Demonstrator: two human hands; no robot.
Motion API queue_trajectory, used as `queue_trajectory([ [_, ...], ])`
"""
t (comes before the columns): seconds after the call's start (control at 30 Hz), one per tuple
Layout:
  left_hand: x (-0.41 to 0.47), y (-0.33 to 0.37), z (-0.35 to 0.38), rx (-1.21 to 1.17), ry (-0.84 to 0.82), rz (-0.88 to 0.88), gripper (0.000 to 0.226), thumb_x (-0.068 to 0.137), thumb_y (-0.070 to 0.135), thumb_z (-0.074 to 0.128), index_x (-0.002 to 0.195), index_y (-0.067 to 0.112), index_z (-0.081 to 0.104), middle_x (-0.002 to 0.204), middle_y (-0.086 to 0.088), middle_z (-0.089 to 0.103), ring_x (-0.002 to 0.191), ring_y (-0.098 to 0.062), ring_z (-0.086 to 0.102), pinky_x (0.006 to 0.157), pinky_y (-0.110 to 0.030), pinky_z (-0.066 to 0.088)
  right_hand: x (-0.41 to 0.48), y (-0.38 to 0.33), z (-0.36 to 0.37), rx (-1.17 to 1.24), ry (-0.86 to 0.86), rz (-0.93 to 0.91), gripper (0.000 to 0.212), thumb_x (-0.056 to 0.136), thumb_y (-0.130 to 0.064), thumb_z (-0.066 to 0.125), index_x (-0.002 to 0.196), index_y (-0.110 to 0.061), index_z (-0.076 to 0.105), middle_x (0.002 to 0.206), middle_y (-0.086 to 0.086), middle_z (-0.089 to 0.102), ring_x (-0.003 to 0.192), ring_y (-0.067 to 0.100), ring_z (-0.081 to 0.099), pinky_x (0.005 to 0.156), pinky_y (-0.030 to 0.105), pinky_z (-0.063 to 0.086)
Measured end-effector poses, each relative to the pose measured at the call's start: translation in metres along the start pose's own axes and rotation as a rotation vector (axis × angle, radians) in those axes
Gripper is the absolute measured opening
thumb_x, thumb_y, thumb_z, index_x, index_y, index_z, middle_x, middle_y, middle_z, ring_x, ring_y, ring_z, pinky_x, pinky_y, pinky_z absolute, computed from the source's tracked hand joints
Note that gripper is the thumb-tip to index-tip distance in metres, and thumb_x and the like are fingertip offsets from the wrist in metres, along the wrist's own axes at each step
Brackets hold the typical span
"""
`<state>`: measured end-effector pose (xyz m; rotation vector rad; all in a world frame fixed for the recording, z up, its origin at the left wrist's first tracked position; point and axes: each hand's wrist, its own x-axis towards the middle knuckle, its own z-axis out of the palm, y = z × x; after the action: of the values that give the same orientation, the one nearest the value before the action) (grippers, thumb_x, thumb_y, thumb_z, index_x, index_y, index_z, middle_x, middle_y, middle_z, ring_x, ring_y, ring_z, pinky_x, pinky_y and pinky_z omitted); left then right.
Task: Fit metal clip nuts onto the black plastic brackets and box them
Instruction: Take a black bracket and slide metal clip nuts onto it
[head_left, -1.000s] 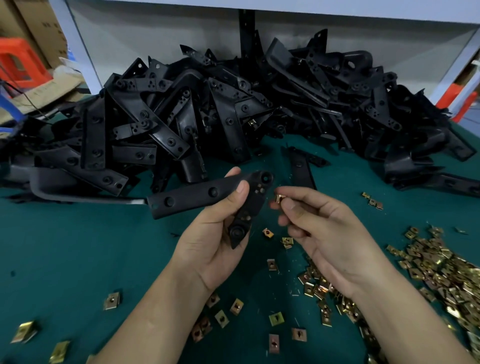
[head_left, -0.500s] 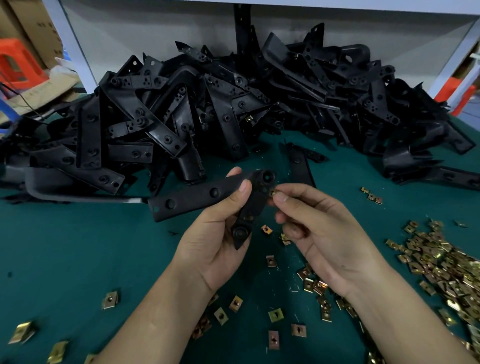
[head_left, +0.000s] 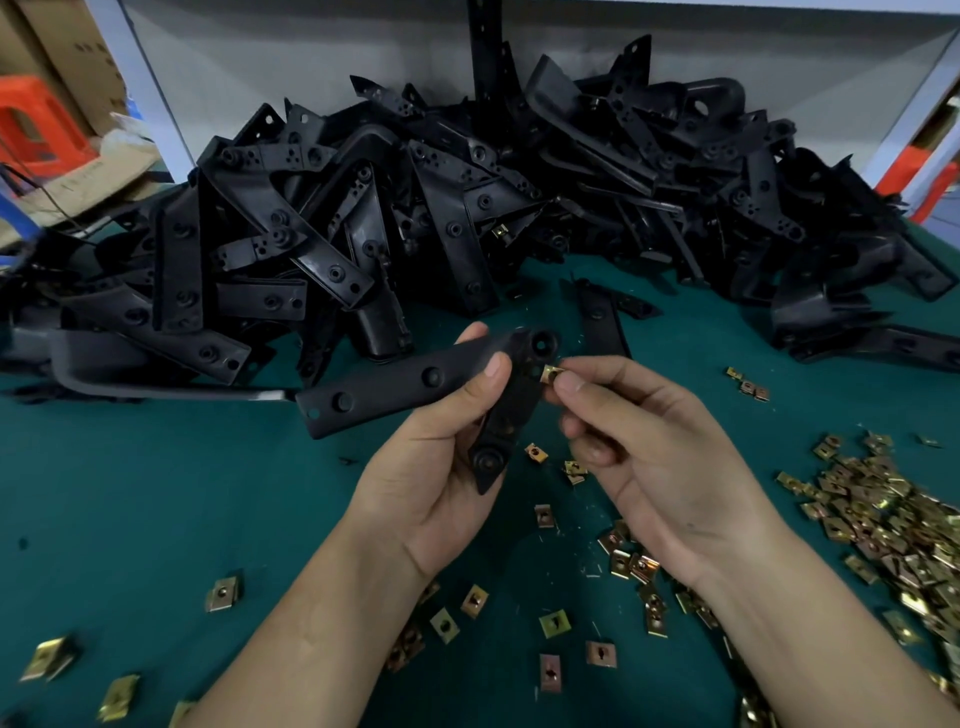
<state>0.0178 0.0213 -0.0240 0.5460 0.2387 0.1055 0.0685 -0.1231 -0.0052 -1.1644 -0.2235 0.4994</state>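
Left hand (head_left: 441, 467) grips an angled black plastic bracket (head_left: 405, 387) above the green table (head_left: 130, 493), thumb and fingers curled round its bend; right hand (head_left: 654, 457) pinches a brass-coloured clip nut (head_left: 550, 373) at the bracket's corner edge, touching it; loose clip nuts (head_left: 883, 519) lie scattered near and to the right; a heap of brackets (head_left: 467, 208) lies behind.

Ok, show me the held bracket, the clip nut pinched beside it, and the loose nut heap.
held bracket (head_left: 387, 391): head view, on its long arm between two holes.
clip nut (head_left: 551, 373): head view, on its brass face.
loose nut heap (head_left: 883, 519): head view, middle of the pile.
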Motion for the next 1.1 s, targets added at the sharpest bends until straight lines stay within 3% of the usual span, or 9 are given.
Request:
queue_trajectory([
  [0.17,0.001,-0.001,-0.002,0.001,-0.009,0.009,0.046,0.076,0.012,0.074,0.121,0.02,0.069,0.116,-0.007,0.075,0.1,-0.014,0.074,0.079,-0.023,0.059,-0.001,0.001,0.0,0.009,-0.017,0.018,0.023,0.068,-0.018,0.079,0.09,-0.011,0.079,0.085,0.006,0.072,0.064,0.007,0.057,0.051,0.015,0.041],
  [0.3,0.002,-0.003,-0.005,-0.035,-0.02,-0.029,0.038,0.073,0.009,0.078,0.11,0.019,0.079,0.117,-0.01,0.075,0.101,-0.018,0.074,0.085,-0.028,0.06,0.001,0.001,-0.002,0.036,0.014,0.088,0.025,0.061,-0.02,0.082,0.084,-0.013,0.081,0.081,-0.001,0.071,0.065,0.003,0.052,0.051,0.015,0.038],
  [0.43,0.002,-0.007,-0.005,0.028,-0.072,-0.047,0.058,0.065,0.011,0.084,0.121,0.024,0.072,0.119,-0.008,0.074,0.103,-0.017,0.074,0.092,-0.029,0.057,-0.002,0.002,0.0,0.062,-0.073,0.101,0.005,0.068,-0.016,0.076,0.072,-0.016,0.079,0.071,-0.005,0.066,0.06,0.003,0.046,0.05,0.015,0.033],
  [0.6,0.0,-0.007,-0.006,0.063,-0.094,-0.037,0.059,0.068,0.013,0.084,0.122,0.03,0.069,0.121,-0.006,0.074,0.105,-0.017,0.073,0.096,-0.031,0.055,-0.002,0.003,0.002,0.075,-0.07,0.124,0.004,0.072,-0.016,0.075,0.075,-0.015,0.077,0.072,-0.004,0.06,0.062,0.005,0.044,0.051,0.016,0.034],
  [0.73,0.002,-0.006,-0.004,0.044,0.001,0.001,0.053,0.075,0.012,0.076,0.125,0.029,0.069,0.117,-0.003,0.076,0.1,-0.013,0.074,0.084,-0.027,0.06,0.003,0.004,-0.001,0.068,0.003,0.168,0.02,0.09,-0.004,0.062,0.101,-0.014,0.076,0.092,-0.001,0.071,0.077,0.006,0.058,0.062,0.019,0.042],
  [0.8,0.004,-0.003,-0.005,-0.01,0.035,0.042,0.054,0.076,0.008,0.072,0.127,0.024,0.067,0.113,-0.003,0.077,0.094,-0.013,0.075,0.076,-0.025,0.06,0.006,0.004,-0.005,0.156,0.082,0.19,0.042,0.084,0.01,0.05,0.11,-0.012,0.074,0.101,0.007,0.072,0.09,0.013,0.064,0.069,0.022,0.051],
  [0.9,0.005,0.002,-0.007,-0.04,0.031,0.07,0.057,0.077,0.0,0.067,0.13,0.019,0.064,0.111,-0.006,0.077,0.094,-0.015,0.076,0.078,-0.026,0.06,0.006,0.003,-0.006,0.253,0.107,0.187,0.057,0.08,0.026,0.034,0.112,-0.003,0.071,0.113,0.019,0.071,0.106,0.023,0.069,0.084,0.026,0.059],
  [1.0,0.006,0.003,-0.008,-0.045,0.01,0.067,0.053,0.077,-0.003,0.063,0.125,0.019,0.064,0.108,-0.007,0.077,0.091,-0.016,0.076,0.081,-0.026,0.06,0.004,0.005,-0.004,0.254,0.083,0.179,0.05,0.085,0.03,0.038,0.111,0.0,0.067,0.116,0.022,0.07,0.11,0.027,0.07,0.093,0.031,0.057],
  [1.1,0.006,0.004,-0.009,-0.049,-0.003,0.06,0.049,0.079,-0.004,0.063,0.123,0.019,0.065,0.11,-0.008,0.077,0.094,-0.017,0.076,0.08,-0.026,0.06,0.002,0.004,-0.004,0.259,0.059,0.174,0.033,0.089,0.022,0.048,0.11,0.003,0.065,0.109,0.019,0.069,0.107,0.028,0.071,0.093,0.033,0.056],
])
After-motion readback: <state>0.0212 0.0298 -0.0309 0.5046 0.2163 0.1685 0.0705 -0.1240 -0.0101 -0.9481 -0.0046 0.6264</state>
